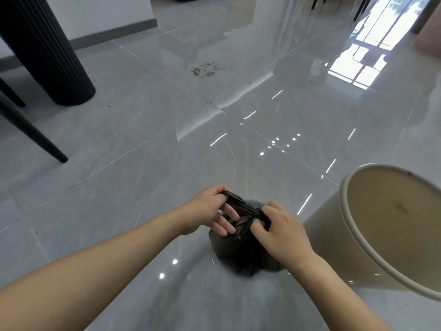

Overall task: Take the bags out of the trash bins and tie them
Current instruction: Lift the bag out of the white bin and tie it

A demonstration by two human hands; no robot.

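**Knotting the black bag on the floor**

The black bag (241,254) is already out of the trash bin (343,211) and sits on the grey tiled floor (143,144), just beside the bin's left wall. The bin itself looks empty and unlined, tipped toward the camera.

The step in hand is the tying. The left hand (212,209) pinches a twisted strand of the bag's mouth between thumb and forefinger, pulling it up and to the left, while its other fingers stretch loosely over the bag. The right hand (279,225) curls its fingers round the opposite gathered end, close above the bag's neck. The two strands appear to cross between the hands; whether a first loop is already made I cannot tell.

The next move probably calls for passing one strand under the other and drawing both apart to cinch the knot, keeping the neck bunched so nothing slips loose.

A dark ribbed table leg (47,51) stands well apart, far left.
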